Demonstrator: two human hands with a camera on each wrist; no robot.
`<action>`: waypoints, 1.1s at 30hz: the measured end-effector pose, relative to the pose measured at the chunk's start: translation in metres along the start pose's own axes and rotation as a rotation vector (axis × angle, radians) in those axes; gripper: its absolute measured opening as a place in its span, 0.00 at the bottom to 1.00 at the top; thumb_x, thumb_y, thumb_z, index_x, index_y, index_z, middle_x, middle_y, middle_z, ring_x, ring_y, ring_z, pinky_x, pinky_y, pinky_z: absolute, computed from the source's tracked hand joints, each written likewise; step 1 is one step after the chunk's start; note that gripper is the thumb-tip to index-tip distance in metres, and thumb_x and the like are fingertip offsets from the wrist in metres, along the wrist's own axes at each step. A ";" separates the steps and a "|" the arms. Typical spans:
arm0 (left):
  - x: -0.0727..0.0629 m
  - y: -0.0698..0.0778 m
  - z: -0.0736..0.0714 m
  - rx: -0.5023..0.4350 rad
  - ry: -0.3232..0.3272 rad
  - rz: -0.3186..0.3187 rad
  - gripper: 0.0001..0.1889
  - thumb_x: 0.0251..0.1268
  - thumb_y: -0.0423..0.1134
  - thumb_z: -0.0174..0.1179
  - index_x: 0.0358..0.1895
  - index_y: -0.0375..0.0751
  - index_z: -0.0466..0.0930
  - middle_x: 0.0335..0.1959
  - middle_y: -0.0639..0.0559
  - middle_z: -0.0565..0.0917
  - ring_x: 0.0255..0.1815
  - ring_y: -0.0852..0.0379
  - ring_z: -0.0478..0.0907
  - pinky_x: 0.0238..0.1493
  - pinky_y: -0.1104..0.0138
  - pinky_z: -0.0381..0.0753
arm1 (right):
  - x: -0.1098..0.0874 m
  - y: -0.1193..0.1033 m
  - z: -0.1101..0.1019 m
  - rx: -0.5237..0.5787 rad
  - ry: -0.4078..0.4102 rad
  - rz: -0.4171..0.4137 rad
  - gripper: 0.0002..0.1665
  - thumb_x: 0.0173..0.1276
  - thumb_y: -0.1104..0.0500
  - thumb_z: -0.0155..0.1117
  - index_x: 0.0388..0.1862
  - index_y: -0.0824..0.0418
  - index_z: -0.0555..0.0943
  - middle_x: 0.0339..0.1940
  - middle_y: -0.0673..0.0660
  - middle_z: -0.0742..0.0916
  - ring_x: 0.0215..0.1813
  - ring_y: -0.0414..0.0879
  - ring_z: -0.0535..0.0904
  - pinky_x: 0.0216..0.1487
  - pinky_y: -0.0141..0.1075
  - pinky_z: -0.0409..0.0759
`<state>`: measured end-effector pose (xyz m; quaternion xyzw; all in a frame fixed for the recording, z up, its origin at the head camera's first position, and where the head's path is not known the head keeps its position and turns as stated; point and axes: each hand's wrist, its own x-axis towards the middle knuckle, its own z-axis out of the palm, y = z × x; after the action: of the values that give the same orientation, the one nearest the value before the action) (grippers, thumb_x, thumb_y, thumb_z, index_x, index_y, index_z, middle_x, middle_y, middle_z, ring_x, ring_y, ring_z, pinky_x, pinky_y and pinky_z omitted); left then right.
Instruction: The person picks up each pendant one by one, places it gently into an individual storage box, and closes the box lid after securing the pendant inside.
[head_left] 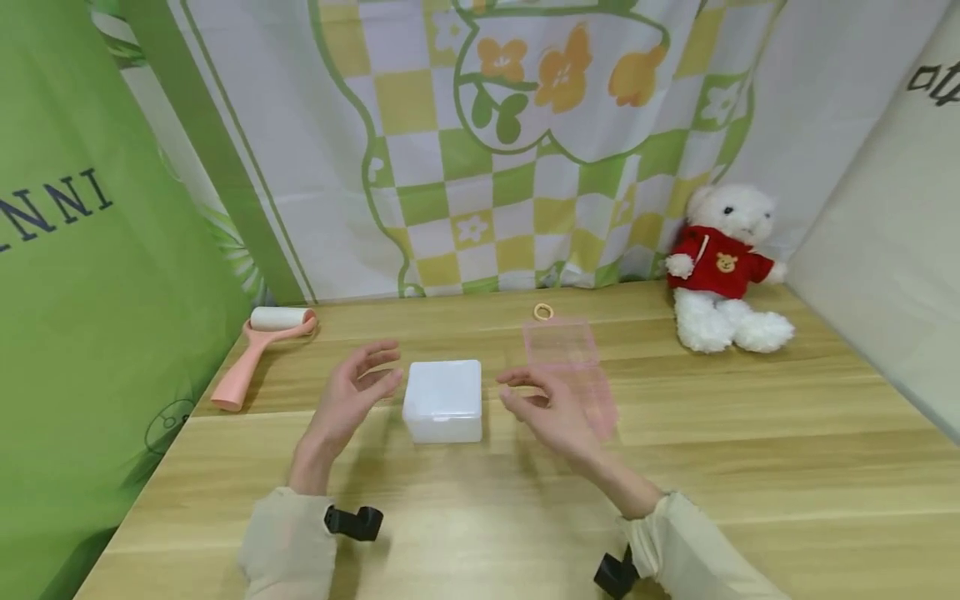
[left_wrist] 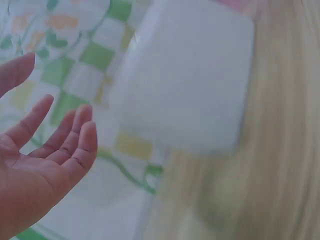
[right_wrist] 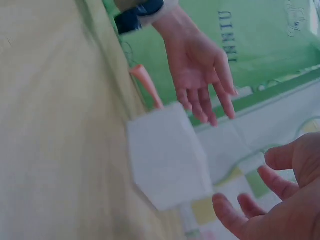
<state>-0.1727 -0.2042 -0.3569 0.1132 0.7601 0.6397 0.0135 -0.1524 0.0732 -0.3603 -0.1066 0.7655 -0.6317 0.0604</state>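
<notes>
A white lidded plastic box (head_left: pixel 444 402) sits on the wooden table between the two hands. To its left is my left hand (head_left: pixel 351 396), fingers relaxed and spread, apart from the box. On the other side my right hand (head_left: pixel 551 412) hovers with loosely bent fingers, holding nothing. Behind and below that hand lies a clear pink case (head_left: pixel 562 343), partly hidden by it. In the left wrist view the box (left_wrist: pixel 185 75) appears blurred beside the palm. The right wrist view shows the box (right_wrist: pixel 167 157) with a hand on either side, neither touching it.
A pink lint roller (head_left: pixel 255 354) lies at the table's left edge. A small wooden ring (head_left: pixel 543 312) is just behind the pink case. At the back right sits a white teddy bear (head_left: pixel 723 267) in a red top. A patterned curtain (head_left: pixel 480 183) hangs behind the table.
</notes>
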 end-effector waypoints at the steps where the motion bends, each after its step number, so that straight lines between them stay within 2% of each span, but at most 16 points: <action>1: 0.000 0.006 0.008 -0.002 0.003 0.023 0.24 0.67 0.33 0.59 0.64 0.32 0.68 0.60 0.36 0.73 0.57 0.41 0.74 0.52 0.60 0.79 | 0.000 -0.002 -0.008 0.004 -0.001 -0.014 0.17 0.70 0.60 0.59 0.55 0.67 0.77 0.54 0.65 0.80 0.48 0.54 0.81 0.48 0.41 0.80; 3: 0.002 0.019 0.027 0.001 -0.015 0.060 0.21 0.65 0.30 0.60 0.60 0.29 0.71 0.56 0.35 0.75 0.53 0.45 0.77 0.48 0.65 0.80 | 0.003 -0.007 -0.025 0.016 0.006 -0.043 0.17 0.71 0.62 0.58 0.54 0.71 0.76 0.50 0.66 0.81 0.47 0.53 0.81 0.49 0.42 0.80; 6: 0.005 0.032 0.060 0.038 -0.079 0.095 0.18 0.63 0.29 0.61 0.56 0.29 0.74 0.51 0.36 0.79 0.49 0.49 0.79 0.48 0.66 0.80 | 0.008 -0.014 -0.048 0.003 0.036 -0.078 0.17 0.71 0.63 0.57 0.53 0.74 0.75 0.49 0.68 0.80 0.45 0.51 0.81 0.49 0.41 0.81; 9: 0.006 0.037 0.095 0.157 -0.132 0.097 0.17 0.63 0.33 0.62 0.55 0.34 0.76 0.48 0.40 0.81 0.44 0.51 0.80 0.45 0.67 0.80 | 0.013 -0.016 -0.068 -0.031 0.035 -0.082 0.18 0.72 0.64 0.56 0.54 0.76 0.73 0.52 0.71 0.79 0.46 0.51 0.81 0.50 0.41 0.81; 12: 0.006 0.036 0.126 0.250 -0.150 0.059 0.20 0.61 0.36 0.64 0.57 0.37 0.75 0.48 0.42 0.81 0.43 0.50 0.81 0.41 0.66 0.81 | 0.017 -0.012 -0.085 -0.067 0.014 -0.065 0.20 0.72 0.63 0.56 0.57 0.75 0.72 0.54 0.71 0.78 0.48 0.52 0.80 0.51 0.41 0.81; 14: 0.007 0.031 0.142 0.299 -0.129 0.021 0.25 0.60 0.38 0.65 0.60 0.37 0.72 0.51 0.39 0.79 0.44 0.47 0.81 0.40 0.63 0.82 | 0.019 -0.007 -0.093 -0.085 0.008 -0.054 0.20 0.72 0.62 0.56 0.57 0.75 0.72 0.55 0.71 0.78 0.48 0.52 0.81 0.50 0.41 0.81; 16: 0.009 0.024 0.153 0.335 -0.088 -0.034 0.31 0.58 0.39 0.66 0.64 0.35 0.68 0.55 0.34 0.76 0.49 0.43 0.78 0.45 0.56 0.81 | 0.019 -0.002 -0.099 -0.099 0.010 -0.043 0.21 0.72 0.62 0.57 0.57 0.76 0.72 0.55 0.71 0.78 0.47 0.54 0.81 0.49 0.41 0.81; 19: 0.013 0.013 0.165 0.378 -0.045 -0.112 0.38 0.57 0.42 0.67 0.69 0.33 0.60 0.60 0.29 0.70 0.55 0.38 0.73 0.53 0.47 0.75 | 0.019 0.007 -0.106 -0.121 0.030 -0.031 0.22 0.71 0.62 0.57 0.57 0.77 0.72 0.54 0.73 0.78 0.46 0.56 0.81 0.46 0.40 0.82; 21: 0.015 0.005 0.170 0.367 -0.035 -0.146 0.42 0.56 0.43 0.68 0.71 0.33 0.57 0.61 0.29 0.69 0.56 0.37 0.71 0.55 0.44 0.72 | 0.018 0.011 -0.111 -0.136 0.051 -0.017 0.22 0.71 0.61 0.58 0.57 0.77 0.72 0.54 0.73 0.78 0.46 0.56 0.82 0.44 0.38 0.82; 27: 0.021 -0.012 0.175 0.158 -0.029 -0.203 0.43 0.53 0.39 0.68 0.72 0.33 0.55 0.61 0.31 0.68 0.55 0.39 0.71 0.54 0.48 0.74 | 0.020 0.022 -0.125 -0.161 0.076 0.043 0.23 0.71 0.60 0.58 0.57 0.76 0.72 0.53 0.72 0.78 0.45 0.53 0.82 0.44 0.37 0.82; 33: 0.023 -0.015 0.175 0.043 -0.092 -0.223 0.42 0.53 0.36 0.66 0.72 0.34 0.56 0.65 0.33 0.65 0.62 0.38 0.68 0.61 0.48 0.69 | 0.030 0.032 -0.137 -0.147 0.060 0.128 0.25 0.72 0.58 0.56 0.59 0.76 0.70 0.54 0.70 0.79 0.47 0.52 0.81 0.47 0.41 0.81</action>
<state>-0.1686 -0.0323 -0.4001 0.0575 0.7802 0.6119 0.1169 -0.2149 0.2020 -0.3637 -0.0427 0.8163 -0.5718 0.0697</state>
